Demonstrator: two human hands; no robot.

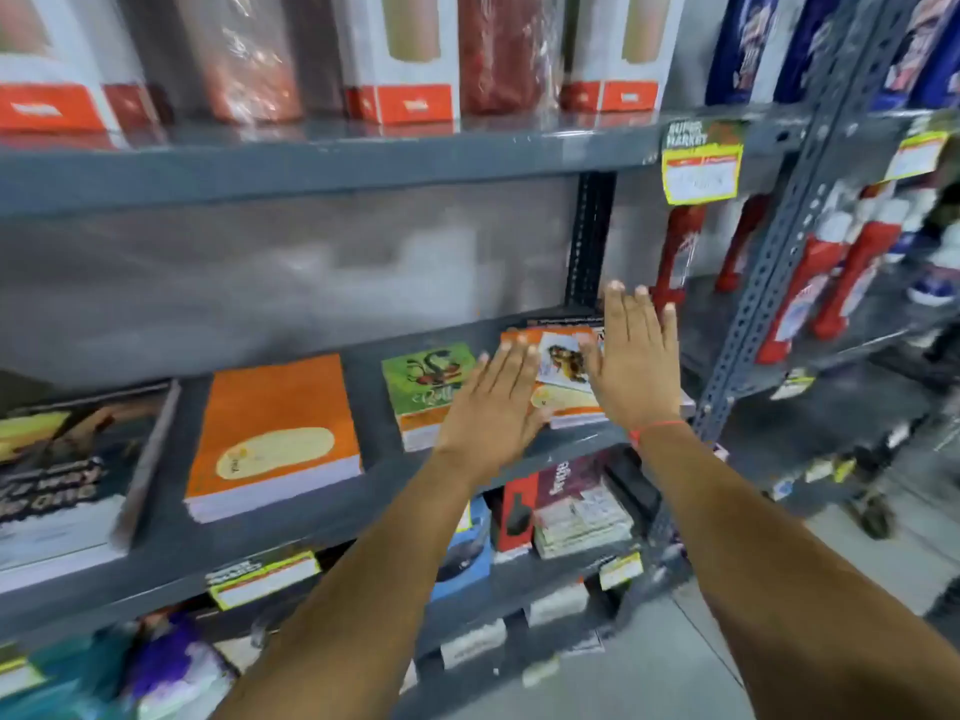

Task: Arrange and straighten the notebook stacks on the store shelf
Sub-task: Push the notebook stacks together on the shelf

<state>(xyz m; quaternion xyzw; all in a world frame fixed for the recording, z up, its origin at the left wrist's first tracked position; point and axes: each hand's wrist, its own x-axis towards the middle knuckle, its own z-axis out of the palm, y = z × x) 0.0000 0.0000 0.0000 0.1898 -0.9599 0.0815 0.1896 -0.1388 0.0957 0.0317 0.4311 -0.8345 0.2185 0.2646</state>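
Whole frame is motion-blurred; cover print and price tags unreadable. Left edge cuts off a dark-covered stack [57, 470] on the grey shelf [322, 491]; it sits in a tray-like holder, only the holder's right wall visible. The pictured notebook stack [563, 374] at the shelf's right end is partly hidden behind both hands, its right edge and front corner covered. Behind it another dark stack [563, 320] shows only a thin strip.

Left hand [493, 402] is open, fingers straight and together, palm facing right, near the pictured stack's left side; contact cannot be told. It also hides the right edge of the green notebook stack [428, 392]. Right hand [636, 363] is open flat, fingers up, palm facing left, at the stack's right side, with a red thread around the wrist. Neither hand grips anything.

Orange notebook stack [272, 439] lies clear, flat, left of the green one, well apart from the hands.

Lower shelf holds more book stacks [576, 506], partly hidden by the left forearm. Top shelf carries white-and-orange boxes [400, 59] and red wrapped rolls [501, 54], tops cut off. The right-hand rack holds red-and-white bottles [826, 288], blurred.
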